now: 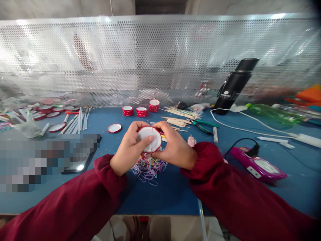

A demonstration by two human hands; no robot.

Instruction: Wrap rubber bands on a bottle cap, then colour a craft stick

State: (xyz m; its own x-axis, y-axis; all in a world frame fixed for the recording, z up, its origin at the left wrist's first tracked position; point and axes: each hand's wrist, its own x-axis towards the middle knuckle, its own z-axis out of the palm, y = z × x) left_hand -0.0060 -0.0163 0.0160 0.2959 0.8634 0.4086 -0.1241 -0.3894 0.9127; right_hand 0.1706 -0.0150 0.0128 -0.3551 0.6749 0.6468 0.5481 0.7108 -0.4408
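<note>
Between my two hands is a round jar lid (155, 142) with a red rim and a white inside that faces me. My left hand (131, 144) grips its left side, thumb lying across the white face. From the right, my right hand (174, 145) holds the rim with bent fingers. Below the lid lies a loose pile of coloured rubber bands (149, 170) on the blue table. A single lid (114, 128) rests to the left of my hands. Farther back stand short stacks of red lids (127, 111), (142, 112) and a taller stack (153, 106).
Wooden sticks (177, 122) and green-handled pliers (202, 128) lie right of centre. A black bottle (234, 87) leans near the perforated metal screen (112, 57). A purple power strip (259, 165) sits at right. On the left are a plastic cup (27, 129), more lids (57, 127) and a phone (82, 160).
</note>
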